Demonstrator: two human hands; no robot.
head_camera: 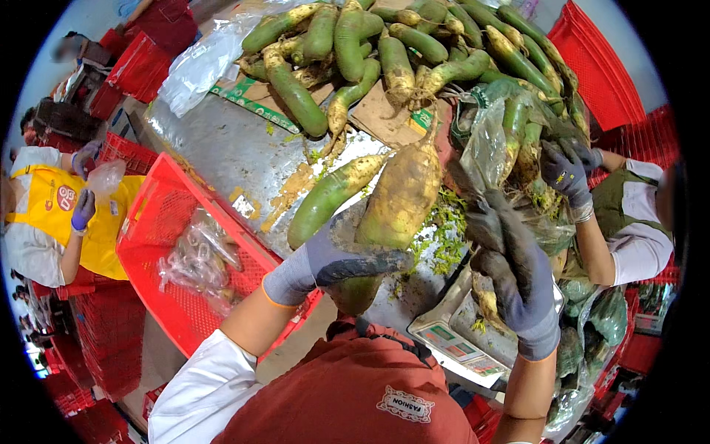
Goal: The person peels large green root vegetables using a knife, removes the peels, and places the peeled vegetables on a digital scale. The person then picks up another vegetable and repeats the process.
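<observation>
My left hand (355, 255), in a grey-blue glove with a dirt-darkened palm, is closed round a large green and tan radish (402, 191). Its root points away from me. My right hand (513, 272), gloved alike and slightly blurred, is raised over a digital scale (466, 344) with its fingers extended; nothing is clearly seen in it. Beside the held radish, a green radish (327, 200) lies on the metal table (222, 144). Past it are piled many long green radishes (349, 44) on cardboard. Part of a radish (485, 297) shows under my right hand.
At left stands a red plastic crate (194, 244) holding bagged produce. To the right, a gloved co-worker (610, 222) handles a clear plastic bag (488, 139) near radishes. Another co-worker in a yellow apron (72, 205) is at far left. Bagged vegetables (571, 349) sit lower right.
</observation>
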